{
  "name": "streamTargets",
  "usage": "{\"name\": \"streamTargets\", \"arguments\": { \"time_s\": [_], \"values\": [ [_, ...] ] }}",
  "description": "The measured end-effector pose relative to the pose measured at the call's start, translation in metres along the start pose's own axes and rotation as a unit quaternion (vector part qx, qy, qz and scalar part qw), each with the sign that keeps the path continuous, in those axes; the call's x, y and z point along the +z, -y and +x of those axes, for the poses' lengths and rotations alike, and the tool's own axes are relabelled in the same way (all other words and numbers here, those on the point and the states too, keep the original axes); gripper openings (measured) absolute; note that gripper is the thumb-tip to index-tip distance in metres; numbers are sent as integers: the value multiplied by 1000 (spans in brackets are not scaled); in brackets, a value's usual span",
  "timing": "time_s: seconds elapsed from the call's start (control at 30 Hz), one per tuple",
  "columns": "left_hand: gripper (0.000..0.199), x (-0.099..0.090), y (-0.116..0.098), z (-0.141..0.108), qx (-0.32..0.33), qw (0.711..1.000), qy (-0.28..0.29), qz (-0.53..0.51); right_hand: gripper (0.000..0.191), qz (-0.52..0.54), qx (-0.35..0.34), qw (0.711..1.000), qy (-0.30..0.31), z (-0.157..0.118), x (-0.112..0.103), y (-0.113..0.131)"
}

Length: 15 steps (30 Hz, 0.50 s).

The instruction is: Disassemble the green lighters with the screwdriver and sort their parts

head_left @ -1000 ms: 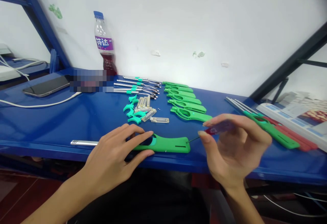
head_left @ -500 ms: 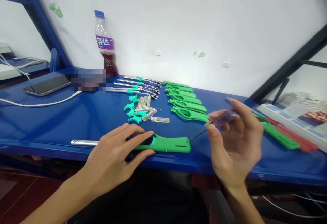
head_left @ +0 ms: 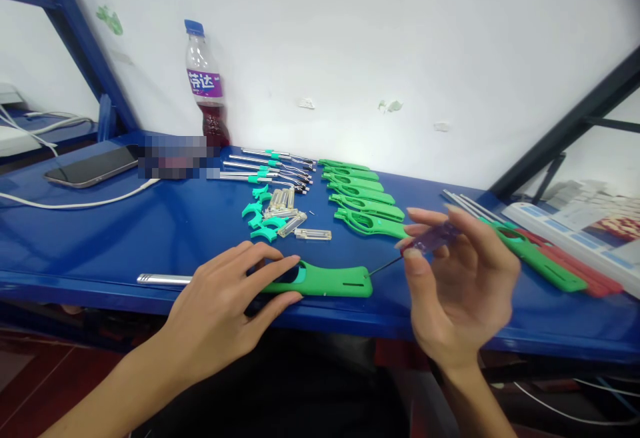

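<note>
A green long-necked lighter [head_left: 330, 281] lies along the table's front edge, its metal tube pointing left. My left hand [head_left: 230, 298] grips it around the trigger opening, thumb and fingers on either side. In my right hand [head_left: 465, 285] is a screwdriver [head_left: 431, 239] with a clear purple handle, pinched between thumb and fingers. Its thin shaft slants down to the right end of the lighter, and the tip meets the handle near a small hole. Just behind are teal triggers [head_left: 265, 225] and clear fuel tanks [head_left: 293, 223].
Green half shells [head_left: 370, 208] lie in a row behind, beside metal tubes with wires [head_left: 265, 177]. Green and red lighters [head_left: 555, 265] rest at the right near a white box [head_left: 565, 231]. A bottle [head_left: 205, 85], a phone [head_left: 93, 166] and a white cable [head_left: 80, 206] occupy the left.
My right hand's fingers have shifted around the screwdriver handle, which sits slightly lower. The tip stays at the lighter's end. My left hand and the lighter are nearly still.
</note>
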<state>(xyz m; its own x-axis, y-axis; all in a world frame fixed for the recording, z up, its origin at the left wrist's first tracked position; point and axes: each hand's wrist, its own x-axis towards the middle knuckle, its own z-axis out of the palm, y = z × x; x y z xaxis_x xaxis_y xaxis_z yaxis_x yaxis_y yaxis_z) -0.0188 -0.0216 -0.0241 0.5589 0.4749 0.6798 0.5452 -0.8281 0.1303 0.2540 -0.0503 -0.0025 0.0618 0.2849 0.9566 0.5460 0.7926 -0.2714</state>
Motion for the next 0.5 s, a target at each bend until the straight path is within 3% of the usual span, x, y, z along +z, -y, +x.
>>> {"name": "streamTargets", "arguments": {
  "time_s": [0.13, 0.3, 0.5],
  "values": [
    [31, 0, 0, 0, -1, 1000, 3, 4, 78, -1, -44, 999, -14, 0, 0, 0],
    [30, 0, -1, 0, -1, 1000, -3, 7, 74, 19, -48, 998, 22, 0, 0, 2],
    [31, 0, 0, -1, 2, 1000, -1, 6, 73, 2, -72, 997, -13, 0, 0, 1]
  ]
}}
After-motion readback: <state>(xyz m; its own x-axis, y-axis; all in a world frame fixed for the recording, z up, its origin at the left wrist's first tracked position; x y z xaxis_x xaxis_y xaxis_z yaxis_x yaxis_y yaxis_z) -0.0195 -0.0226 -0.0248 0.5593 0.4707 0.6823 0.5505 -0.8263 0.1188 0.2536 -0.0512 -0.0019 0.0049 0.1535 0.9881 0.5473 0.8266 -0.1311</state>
